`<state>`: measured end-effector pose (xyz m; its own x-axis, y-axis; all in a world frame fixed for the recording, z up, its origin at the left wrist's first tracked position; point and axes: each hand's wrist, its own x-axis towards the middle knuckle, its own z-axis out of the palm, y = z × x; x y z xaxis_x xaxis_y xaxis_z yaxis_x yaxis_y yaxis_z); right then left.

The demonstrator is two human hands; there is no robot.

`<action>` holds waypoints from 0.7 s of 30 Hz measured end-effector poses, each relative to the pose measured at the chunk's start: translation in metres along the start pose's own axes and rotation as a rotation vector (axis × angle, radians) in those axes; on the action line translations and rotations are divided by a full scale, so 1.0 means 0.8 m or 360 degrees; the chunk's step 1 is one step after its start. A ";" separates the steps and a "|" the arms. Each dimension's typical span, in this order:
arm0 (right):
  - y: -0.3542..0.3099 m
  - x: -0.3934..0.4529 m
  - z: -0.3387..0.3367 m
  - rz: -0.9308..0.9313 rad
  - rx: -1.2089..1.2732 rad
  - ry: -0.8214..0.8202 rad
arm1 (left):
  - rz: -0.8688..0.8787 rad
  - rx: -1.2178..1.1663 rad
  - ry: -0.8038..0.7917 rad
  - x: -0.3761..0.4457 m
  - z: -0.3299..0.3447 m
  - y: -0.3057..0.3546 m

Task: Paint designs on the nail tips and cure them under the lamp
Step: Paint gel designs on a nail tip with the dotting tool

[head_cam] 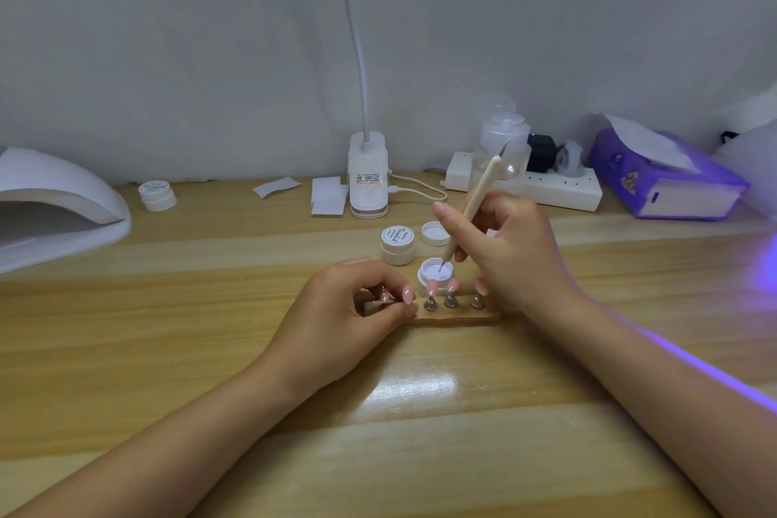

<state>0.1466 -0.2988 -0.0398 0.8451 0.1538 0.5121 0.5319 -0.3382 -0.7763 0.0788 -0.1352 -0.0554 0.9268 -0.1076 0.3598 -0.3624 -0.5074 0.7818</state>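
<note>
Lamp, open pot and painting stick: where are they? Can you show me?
Lamp (63, 198): head view, on its white dome.
Open pot (433, 270): head view, on the white gel inside.
Stick (479, 202): head view, on its cream handle, above the right hand (508, 248) that holds it.

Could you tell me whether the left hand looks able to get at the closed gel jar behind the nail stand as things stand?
Probably yes. The closed gel jar stands just beyond the left hand, nothing between them, but that hand would first have to release the nail stand it holds.

pink nail tips (432, 286), white gel pot (435, 270)
</note>
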 end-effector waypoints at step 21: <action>0.001 0.000 0.001 -0.0004 0.0076 0.0036 | 0.0112 0.0151 0.0030 0.000 0.000 -0.003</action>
<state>0.1472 -0.2982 -0.0406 0.8427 0.1335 0.5216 0.5364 -0.2932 -0.7914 0.0793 -0.1343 -0.0571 0.8970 -0.1305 0.4224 -0.4150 -0.5780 0.7026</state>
